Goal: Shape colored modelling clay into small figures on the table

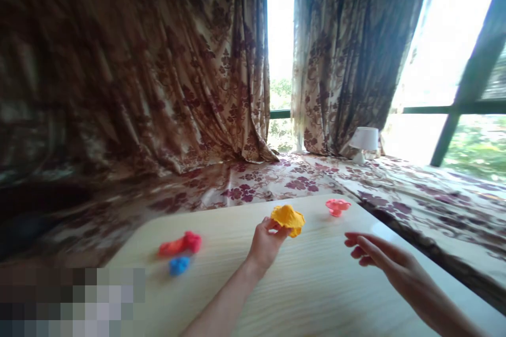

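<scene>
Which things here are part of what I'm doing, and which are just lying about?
Seemingly part of it:
yellow piece, held in your left hand
likely the coral piece, red clump and blue lump on the table

Just about:
white lamp
patterned curtains

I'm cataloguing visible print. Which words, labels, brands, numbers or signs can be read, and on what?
None can be read. The yellow piece in the left hand, the pink piece and the lamp show no lettering; the red piece and blue piece are too blurred to rule out small marks.
</scene>
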The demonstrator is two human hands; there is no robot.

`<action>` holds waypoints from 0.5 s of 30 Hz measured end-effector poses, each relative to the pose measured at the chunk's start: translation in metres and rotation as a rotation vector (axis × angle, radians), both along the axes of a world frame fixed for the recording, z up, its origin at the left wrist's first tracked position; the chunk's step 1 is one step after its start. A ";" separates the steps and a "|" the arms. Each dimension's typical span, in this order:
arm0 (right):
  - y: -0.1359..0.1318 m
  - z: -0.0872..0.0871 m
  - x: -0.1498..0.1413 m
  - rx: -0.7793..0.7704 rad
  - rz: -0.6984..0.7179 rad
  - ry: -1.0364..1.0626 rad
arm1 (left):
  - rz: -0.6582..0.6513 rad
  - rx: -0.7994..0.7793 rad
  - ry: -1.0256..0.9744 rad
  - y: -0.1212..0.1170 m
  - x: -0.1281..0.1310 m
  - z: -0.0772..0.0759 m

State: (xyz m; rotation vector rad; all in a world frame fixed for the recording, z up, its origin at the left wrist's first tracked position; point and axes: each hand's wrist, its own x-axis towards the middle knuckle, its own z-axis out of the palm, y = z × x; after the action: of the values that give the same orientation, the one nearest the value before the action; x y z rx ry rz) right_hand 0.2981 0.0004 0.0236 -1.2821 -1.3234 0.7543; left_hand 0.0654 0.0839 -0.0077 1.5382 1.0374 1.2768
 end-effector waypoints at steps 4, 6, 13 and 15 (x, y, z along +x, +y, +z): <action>-0.022 -0.016 0.037 0.008 -0.095 0.027 | -0.094 -0.016 0.136 0.010 0.064 -0.008; -0.025 -0.020 0.051 0.015 -0.116 0.017 | -0.114 -0.007 0.223 0.013 0.090 -0.010; -0.022 -0.031 0.082 -0.001 -0.132 0.015 | -0.111 0.140 0.503 0.024 0.158 -0.016; -0.017 -0.030 0.088 -0.013 -0.153 0.002 | -0.096 0.181 0.576 0.027 0.171 -0.018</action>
State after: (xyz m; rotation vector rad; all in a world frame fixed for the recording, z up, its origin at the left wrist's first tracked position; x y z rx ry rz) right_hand 0.3861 -0.0170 -0.0063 -1.3753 -1.2050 0.6579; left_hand 0.2367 0.1105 -0.0253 2.1410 1.2015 0.8924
